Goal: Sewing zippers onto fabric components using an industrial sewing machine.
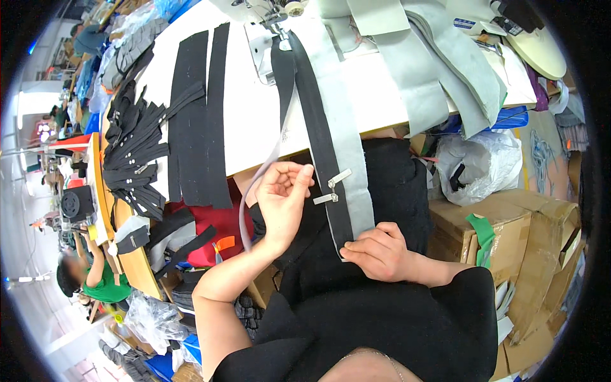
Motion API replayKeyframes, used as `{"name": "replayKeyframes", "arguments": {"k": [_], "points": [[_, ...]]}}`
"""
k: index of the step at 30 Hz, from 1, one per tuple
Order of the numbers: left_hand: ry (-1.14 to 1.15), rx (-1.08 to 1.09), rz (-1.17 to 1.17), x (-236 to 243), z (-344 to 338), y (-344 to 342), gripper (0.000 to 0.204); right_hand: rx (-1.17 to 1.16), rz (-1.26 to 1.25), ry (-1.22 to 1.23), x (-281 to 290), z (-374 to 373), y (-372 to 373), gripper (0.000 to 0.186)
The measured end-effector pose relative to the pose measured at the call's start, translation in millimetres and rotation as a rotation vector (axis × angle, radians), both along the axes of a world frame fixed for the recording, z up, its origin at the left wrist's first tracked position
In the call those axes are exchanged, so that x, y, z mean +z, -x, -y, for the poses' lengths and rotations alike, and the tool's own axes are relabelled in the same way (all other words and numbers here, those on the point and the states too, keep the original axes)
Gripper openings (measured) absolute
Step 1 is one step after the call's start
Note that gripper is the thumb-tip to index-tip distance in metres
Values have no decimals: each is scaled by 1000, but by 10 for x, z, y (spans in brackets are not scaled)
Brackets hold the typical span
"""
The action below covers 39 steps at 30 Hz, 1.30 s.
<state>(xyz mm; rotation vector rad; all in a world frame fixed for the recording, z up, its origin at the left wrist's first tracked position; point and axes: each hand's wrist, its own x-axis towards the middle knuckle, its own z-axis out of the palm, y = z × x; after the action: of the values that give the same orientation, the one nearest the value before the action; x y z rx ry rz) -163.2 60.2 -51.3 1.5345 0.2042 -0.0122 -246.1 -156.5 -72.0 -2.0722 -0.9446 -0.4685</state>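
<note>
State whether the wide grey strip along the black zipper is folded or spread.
Spread out lengthwise: the wide grey strip runs from near the sewing machine toward the right hand, its long face showing.

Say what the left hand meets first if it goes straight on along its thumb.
Probably the zipper, just up and right of the left hand's thumb tip; one view can't settle whether it would touch or pass above.

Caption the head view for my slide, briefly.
Right hand pinching a black zipper strip running to the sewing machine, left hand alongside.
</note>
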Motion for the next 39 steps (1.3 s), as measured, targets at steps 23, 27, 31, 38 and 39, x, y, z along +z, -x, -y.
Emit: {"name": "replayKeyframes", "arguments": {"k": [23, 27, 31, 38, 39], "points": [[-75, 36, -133, 57, 83, -53, 19, 28, 23, -2, 30, 21, 1, 15], [169, 63, -278, 177, 197, -248, 26, 25, 28, 17, 22, 34, -1, 15], [99, 30, -250, 134, 154, -254, 24, 35, 47, 34, 86, 66, -6, 16], [148, 40, -218, 110, 95, -248, 22, 62, 68, 31, 99, 69, -65, 20], [176, 25, -227, 115, 70, -242, 23, 63, 64, 27, 97, 62, -61, 20]]}}
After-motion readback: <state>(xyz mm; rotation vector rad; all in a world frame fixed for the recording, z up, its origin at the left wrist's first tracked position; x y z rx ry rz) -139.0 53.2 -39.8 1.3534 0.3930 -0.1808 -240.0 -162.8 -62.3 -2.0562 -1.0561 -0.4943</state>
